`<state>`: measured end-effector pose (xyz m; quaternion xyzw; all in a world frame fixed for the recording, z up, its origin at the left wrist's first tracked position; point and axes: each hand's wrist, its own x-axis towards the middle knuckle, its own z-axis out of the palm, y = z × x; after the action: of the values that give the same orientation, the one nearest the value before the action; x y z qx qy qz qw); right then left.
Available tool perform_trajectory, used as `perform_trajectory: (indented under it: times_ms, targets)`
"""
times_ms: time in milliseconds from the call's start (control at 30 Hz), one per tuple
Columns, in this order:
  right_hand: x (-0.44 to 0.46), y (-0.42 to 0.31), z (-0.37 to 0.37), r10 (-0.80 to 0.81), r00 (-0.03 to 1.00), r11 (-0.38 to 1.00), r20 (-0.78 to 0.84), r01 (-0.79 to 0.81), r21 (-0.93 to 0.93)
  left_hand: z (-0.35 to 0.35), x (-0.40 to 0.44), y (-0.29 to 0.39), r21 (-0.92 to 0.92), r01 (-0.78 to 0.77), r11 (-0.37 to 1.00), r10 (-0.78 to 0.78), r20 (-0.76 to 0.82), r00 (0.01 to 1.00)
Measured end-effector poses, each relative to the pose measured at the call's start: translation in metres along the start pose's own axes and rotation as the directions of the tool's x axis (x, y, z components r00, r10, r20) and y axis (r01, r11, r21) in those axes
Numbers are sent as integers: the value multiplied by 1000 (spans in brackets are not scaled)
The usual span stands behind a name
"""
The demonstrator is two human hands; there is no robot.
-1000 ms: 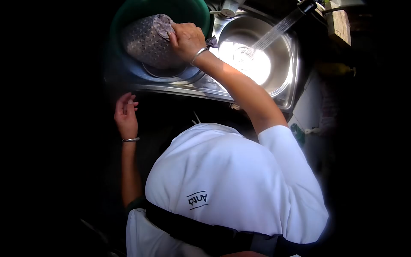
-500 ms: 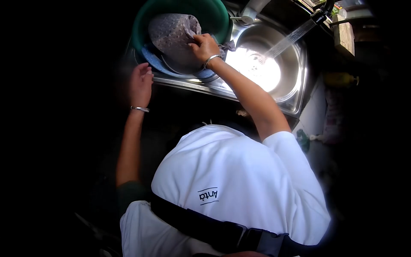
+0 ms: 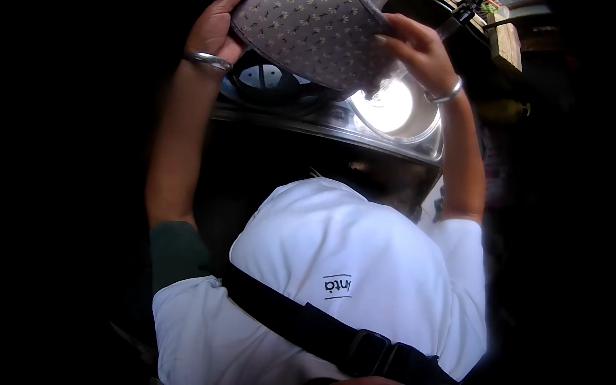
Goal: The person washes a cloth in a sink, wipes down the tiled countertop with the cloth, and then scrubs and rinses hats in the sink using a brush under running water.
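A grey-mauve floral piece of cloth, which looks like a wide-brimmed sun hat (image 3: 308, 38), is held up at the top of the head view. My left hand (image 3: 217, 27) grips its left edge, with the fingers partly cut off by the frame. On the other side, my right hand (image 3: 423, 54) pinches the right edge between thumb and fingers. The hat is raised above the sink counter and tilted, its lower edge curving toward me. Beneath it, a dark and bluish basin (image 3: 263, 76) shows only in part.
A steel sink bowl (image 3: 423, 128), brightly lit inside, lies below my right hand. Behind that hand is a black tap (image 3: 463, 13). The counter's metal front edge (image 3: 289, 123) runs between me and the sink. A wooden block (image 3: 505, 48) stands at the back right.
The hat has been lifted out of the basin area and spread wider. My left hand has moved up and taken hold of it. My right hand has shifted right and up.
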<state>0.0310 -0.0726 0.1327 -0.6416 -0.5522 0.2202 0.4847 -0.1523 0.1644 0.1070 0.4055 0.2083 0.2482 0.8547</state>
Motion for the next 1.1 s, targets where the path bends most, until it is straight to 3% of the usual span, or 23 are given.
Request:
perform_trajectory:
  times_ms: [33, 100, 133, 200, 233, 300, 367, 433, 467, 500, 567, 633, 733, 767, 900, 967, 1100]
  targets:
    - [-10, -8, -20, 36, 997, 999, 74, -34, -21, 22, -4, -1, -55, -25, 998, 29, 72, 997]
    - [-31, -15, -47, 32, 999, 999, -19, -32, -18, 77, -25, -3, -170, -60, 984, 96, 216, 972]
    - [-40, -14, -57, -12, 998, 995, -67, 5, -102, 90, -31, 0, -150, 7, 989, 32, 255, 966]
    - [-58, -6, -71, -117, 983, 959, -143, 74, -273, 89, -29, -29, -45, -2, 999, 16, 333, 943]
    - [-68, -1, -74, -84, 985, 939, -152, 27, -342, 83, -31, -45, 7, -16, 1000, 13, 365, 931]
    - [-91, 16, -70, -28, 986, 885, -163, -51, -462, 88, -45, -81, -6, 99, 995, -91, 336, 937]
    - [-116, 40, -60, 151, 969, 714, -195, -244, -656, 84, -55, -126, 113, 271, 956, -288, 184, 940]
    - [-133, 70, -51, 406, 891, 748, -201, -451, -488, 74, -60, -169, 240, 476, 846, -501, 55, 863]
    - [-134, 70, -43, 473, 856, 710, -209, -510, -485, 67, -64, -185, 235, 571, 787, -600, 73, 797]
    - [-145, 101, -40, 450, 854, 662, -260, -514, -545, 62, -69, -197, 230, 660, 716, -691, 92, 717]
    - [-125, 92, -18, 427, 874, 744, -232, -486, -460, 58, -80, -212, 223, 718, 660, -743, 50, 668]
    - [-96, 77, 7, 405, 892, 816, -200, -451, -360, 57, -85, -217, 207, 733, 648, -756, 63, 651]
    - [-57, 77, 48, 152, 973, 812, -175, -224, -538, 49, -83, -211, 287, 657, 698, -687, 10, 726]
    - [-45, 79, 61, 65, 989, 795, -136, -134, -591, 44, -83, -205, 343, 603, 720, -639, -10, 769]
    - [-4, 72, 140, 3, 991, 870, 134, 63, -489, 12, -86, -171, 536, 460, 708, -452, -156, 878]
    - [9, 87, 182, 118, 970, 870, 214, 3, -493, -9, -93, -164, 431, 552, 714, -445, -330, 832]
    - [16, 120, 215, 322, 873, 847, 367, -92, -524, -56, -127, -152, 544, 478, 689, -373, -300, 878]
